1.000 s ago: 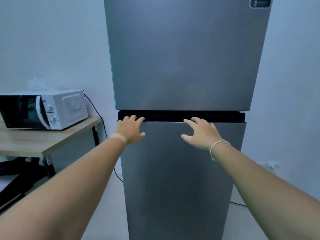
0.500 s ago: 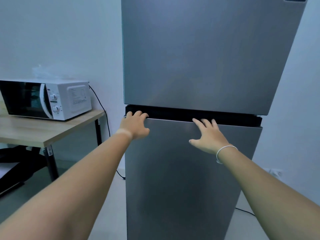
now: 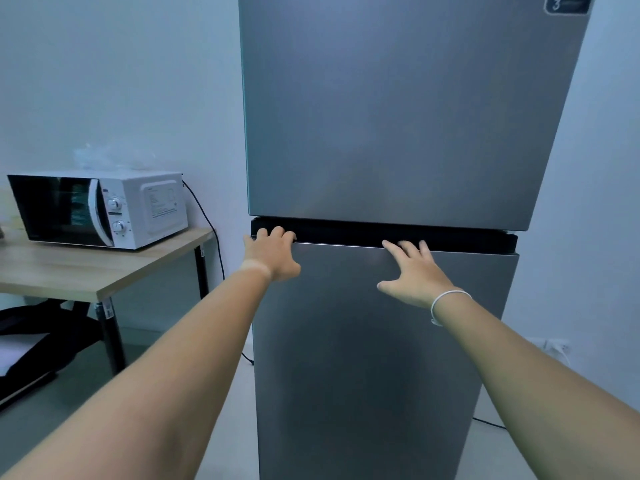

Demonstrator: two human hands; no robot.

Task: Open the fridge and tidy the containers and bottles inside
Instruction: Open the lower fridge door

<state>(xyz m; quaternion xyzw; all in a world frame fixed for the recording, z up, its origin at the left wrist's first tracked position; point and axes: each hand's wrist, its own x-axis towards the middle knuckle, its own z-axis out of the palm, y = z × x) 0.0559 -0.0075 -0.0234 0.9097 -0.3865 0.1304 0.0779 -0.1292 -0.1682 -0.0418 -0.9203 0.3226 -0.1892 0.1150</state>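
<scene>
A tall grey two-door fridge stands straight ahead with both doors shut; its upper door fills the top of the view and its lower door the bottom. A black recess runs between them. My left hand hooks its fingers over the lower door's top edge at the left corner. My right hand rests flat on the lower door near the middle, fingertips reaching into the recess, a white band on its wrist. The fridge's contents are hidden.
A white microwave sits on a wooden table to the left, with a black cable trailing down beside the fridge. A dark chair is under the table. A wall socket is low on the right.
Both hands have slid up to the lower door's top edge, with the fingers now reaching into the black recess. The doors stay shut.
</scene>
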